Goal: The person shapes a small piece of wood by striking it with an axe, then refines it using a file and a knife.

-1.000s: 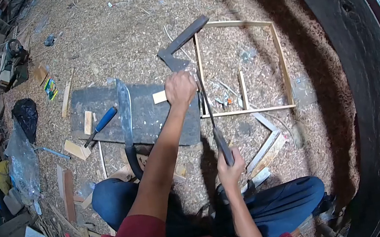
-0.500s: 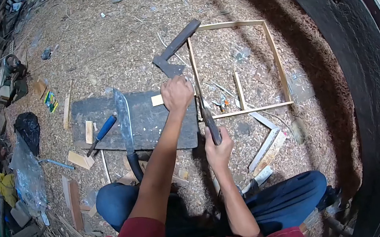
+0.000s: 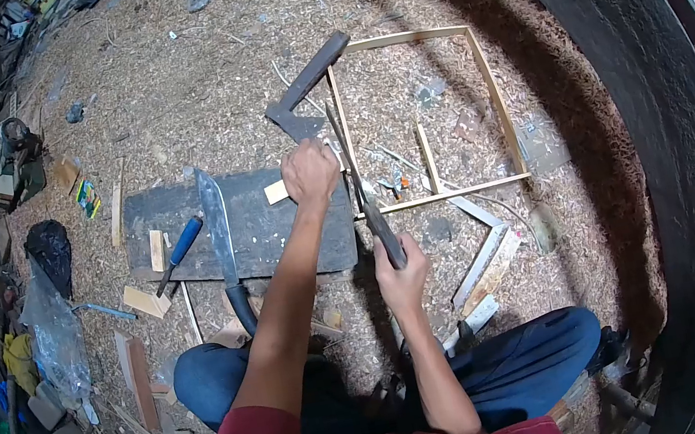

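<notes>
Right hand (image 3: 398, 275) is nearest the body, clenched round the handle of a hand saw (image 3: 366, 200). The saw's long axis runs almost straight away from the person, tilted slightly left toward the tip, so the stroke line is fore-aft from that hand.

Left hand (image 3: 309, 171) sits further out and just left of the blade, closed down on the near-left corner of the thin wooden frame (image 3: 495, 100), where that corner rests on the right end of the dark board (image 3: 261, 222). Blade passes just beside the left hand's knuckles; whether the teeth are actually in the frame's left rail or only alongside it is hard to tell at this angle.

A small pale wood offcut (image 3: 275, 192) lies touching the left hand's left side, on the board. Also on the board, well left of the hands: a machete (image 3: 216, 230) lying parallel to the saw, and a blue-handled chisel (image 3: 179, 243).

Beyond the left hand, a dark steel square (image 3: 305, 86) lies at the frame's far-left corner. The frame lies flat on the sawdust floor (image 3: 186, 78), extending right and away.
</notes>
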`<state>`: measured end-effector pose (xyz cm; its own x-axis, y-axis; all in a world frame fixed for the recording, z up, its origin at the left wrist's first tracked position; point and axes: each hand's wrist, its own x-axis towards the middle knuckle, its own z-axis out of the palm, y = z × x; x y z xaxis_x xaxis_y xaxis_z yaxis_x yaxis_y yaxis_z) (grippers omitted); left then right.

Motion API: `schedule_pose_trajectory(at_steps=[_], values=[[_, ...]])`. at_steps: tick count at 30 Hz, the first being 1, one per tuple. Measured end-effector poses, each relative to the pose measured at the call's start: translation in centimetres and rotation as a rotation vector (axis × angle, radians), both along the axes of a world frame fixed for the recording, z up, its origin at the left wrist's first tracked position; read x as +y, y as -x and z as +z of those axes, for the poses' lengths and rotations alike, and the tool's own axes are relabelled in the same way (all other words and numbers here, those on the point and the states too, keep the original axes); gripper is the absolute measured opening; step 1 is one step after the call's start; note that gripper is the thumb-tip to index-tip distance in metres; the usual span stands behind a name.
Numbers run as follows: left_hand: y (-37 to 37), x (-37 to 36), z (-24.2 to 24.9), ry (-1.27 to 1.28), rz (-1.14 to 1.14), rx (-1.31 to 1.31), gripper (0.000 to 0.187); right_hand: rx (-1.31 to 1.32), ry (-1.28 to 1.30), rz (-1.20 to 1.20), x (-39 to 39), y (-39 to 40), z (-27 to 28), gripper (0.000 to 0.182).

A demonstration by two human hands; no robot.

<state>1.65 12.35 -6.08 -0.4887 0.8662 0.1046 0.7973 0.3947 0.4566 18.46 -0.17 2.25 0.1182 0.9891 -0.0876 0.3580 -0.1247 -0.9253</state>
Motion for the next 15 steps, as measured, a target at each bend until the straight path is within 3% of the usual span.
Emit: schedule_pose_trajectory(at_steps=[7, 12, 15], values=[[-0.7, -0.6, -0.2, -0.059, -0.028, 0.158, 0.025, 0.009, 0.018, -0.003, -2.7, 0.0, 0.0, 0.023], [-0.9, -0.3, -0.2, -0.044, -0.028, 0.129, 0.023, 0.003, 0.035, -0.016, -0.6, 1.0, 0.2, 0.028], [-0.5, -1.2, 0.7, -0.117, -0.16, -0.007, 0.019, 0.046, 0.018, 0.005, -0.8, 0.1, -1.0, 0.027]])
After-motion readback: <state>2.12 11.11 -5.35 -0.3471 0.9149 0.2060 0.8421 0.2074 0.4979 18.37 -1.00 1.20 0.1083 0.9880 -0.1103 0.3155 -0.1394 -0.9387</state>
